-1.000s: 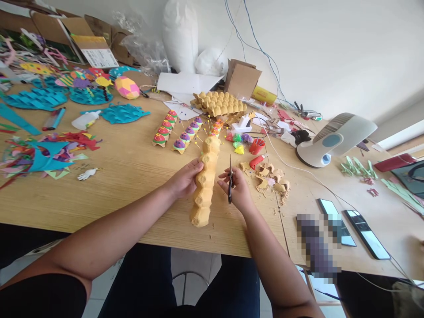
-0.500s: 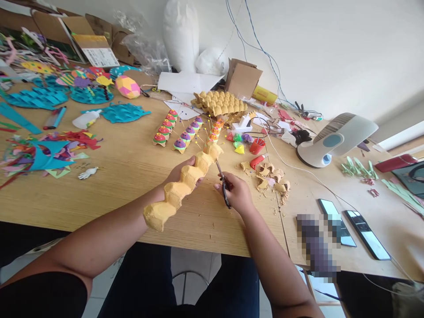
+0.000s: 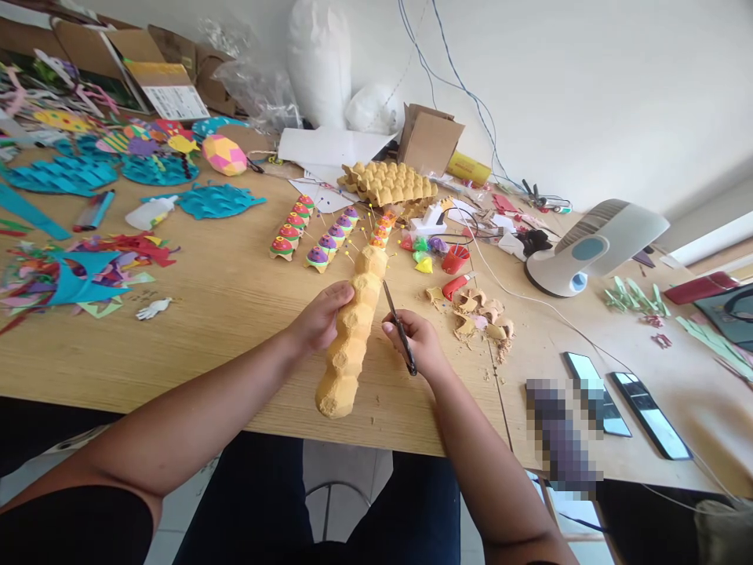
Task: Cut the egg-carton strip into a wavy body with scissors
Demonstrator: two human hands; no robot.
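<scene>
A long strip of yellow egg carton cups point(image 3: 351, 329) is held up over the table by my left hand point(image 3: 323, 315), which grips its left side with the thumb on top. My right hand point(image 3: 416, 344) is closed around a pair of dark scissors point(image 3: 401, 333), their blades pointing up and away, just right of the strip and apart from it. Beyond the strip stand painted egg carton strips: a red and green one point(image 3: 292, 227), a purple one point(image 3: 332, 239) and an orange one point(image 3: 383, 229), with pin-like stalks near them.
Carton scraps point(image 3: 479, 314) and a red cutter point(image 3: 456, 286) lie to the right. Farther right are a fan point(image 3: 594, 247) and phones point(image 3: 650, 414). An egg tray point(image 3: 388, 182) sits at the back. Paper scraps point(image 3: 88, 275) and a glue bottle point(image 3: 151, 212) are on the left.
The carton strip has turned from a slant to nearly upright in view, its bumpy tops now facing me. My left hand has shifted to its left edge. The scissors have tilted slightly.
</scene>
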